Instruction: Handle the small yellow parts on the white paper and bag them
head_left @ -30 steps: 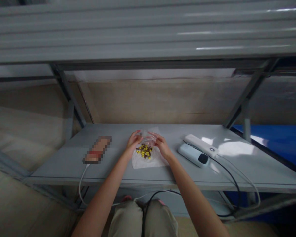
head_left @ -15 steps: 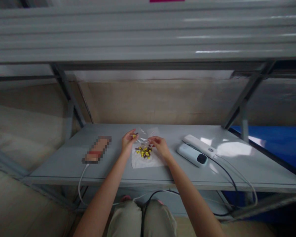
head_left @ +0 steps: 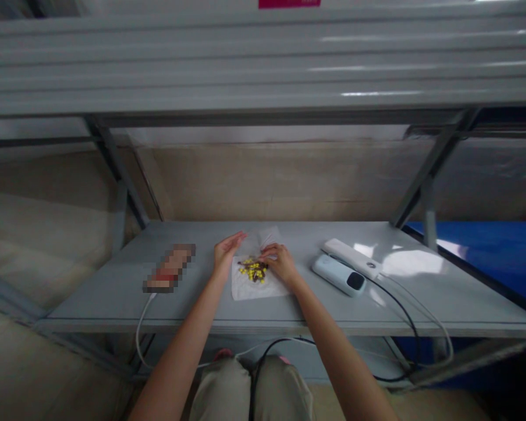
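A heap of small yellow and dark brown pieces (head_left: 253, 271) lies on a white cloth or paper sheet (head_left: 245, 291); their exact kind is too small to tell. At the heap's right edge is my right hand (head_left: 280, 263), fingers curled and their tips together over the dark pieces; what they pinch, if anything, is hidden. My left hand (head_left: 228, 250) hovers at the sheet's upper left, fingers stretched out, with no piece visible in it. Between the hands, behind the heap, lies a clear plastic bag (head_left: 263, 235).
On the grey shelf (head_left: 201, 304), a blurred-out phone-like object (head_left: 170, 269) with a white cable lies left. Right of my hands lie a pale blue device (head_left: 338, 275) with a dark oval end and a long white device (head_left: 353, 257), with cables. A ridged metal panel (head_left: 245, 70) hangs overhead.
The yellow and dark piece seen in my left hand no longer shows there. My right hand has come down onto the heap from the plastic bag's edge. The view has shifted slightly.
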`<state>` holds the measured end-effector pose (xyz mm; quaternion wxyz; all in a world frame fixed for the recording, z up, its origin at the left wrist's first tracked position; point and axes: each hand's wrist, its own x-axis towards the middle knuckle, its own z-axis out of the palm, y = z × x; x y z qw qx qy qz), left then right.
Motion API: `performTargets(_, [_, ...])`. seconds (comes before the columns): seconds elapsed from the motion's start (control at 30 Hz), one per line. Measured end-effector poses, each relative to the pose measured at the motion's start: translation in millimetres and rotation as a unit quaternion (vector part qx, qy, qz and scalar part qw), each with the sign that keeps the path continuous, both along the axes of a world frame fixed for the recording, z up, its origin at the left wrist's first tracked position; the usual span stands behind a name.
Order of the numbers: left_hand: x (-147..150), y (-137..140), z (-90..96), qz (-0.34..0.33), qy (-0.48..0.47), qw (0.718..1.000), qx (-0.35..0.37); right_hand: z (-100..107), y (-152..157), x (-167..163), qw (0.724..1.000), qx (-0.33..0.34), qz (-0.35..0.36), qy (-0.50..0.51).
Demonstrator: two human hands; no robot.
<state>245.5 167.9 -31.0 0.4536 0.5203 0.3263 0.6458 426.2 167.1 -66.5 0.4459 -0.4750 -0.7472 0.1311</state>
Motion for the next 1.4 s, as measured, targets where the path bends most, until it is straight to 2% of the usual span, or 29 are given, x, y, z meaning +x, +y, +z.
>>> performTargets(0.2, [-4,1,-0.4,0.045,-0.007,0.999,-0.012,-5,4,2,0.999,-0.027,-0.007,0.026])
performTargets(0.4, [-4,3,-2.1,0.121,-0.009,0.992,0.022,-6,6,3,0.998,-0.053,-0.008,0.037])
performTargets(0.5, [-4,3,-4.0,0.168,0.023,0.985,0.042,-6,6,4,0.997,-0.059,-0.003,0.043])
performTargets(0.7, [-7,6,-8.7,0.220,0.160,0.961,0.059,-7,8,4,0.996,-0.060,0.013,0.070])
performTargets(0.93, [-11,1,-5.5,0.298,0.143,0.941,0.076,-4,7,4,0.994,-0.063,0.025,0.087])
performTargets(1.03, [-11,2,-5.8,0.273,0.113,0.952,0.080,-2,7,4,0.990,-0.069,0.030,0.122])
performTargets(1.17, [-7,11,-13.9,0.160,0.148,0.973,0.071,0,7,5,0.978,-0.077,0.017,0.193])
performTargets(1.27, [-4,17,-23.2,0.089,0.224,0.970,0.043,0,8,6,0.971,-0.078,0.002,0.226])
performTargets(1.4, [-3,18,-28.6,0.082,0.263,0.960,0.058,0,8,6,0.970,-0.087,-0.003,0.225])
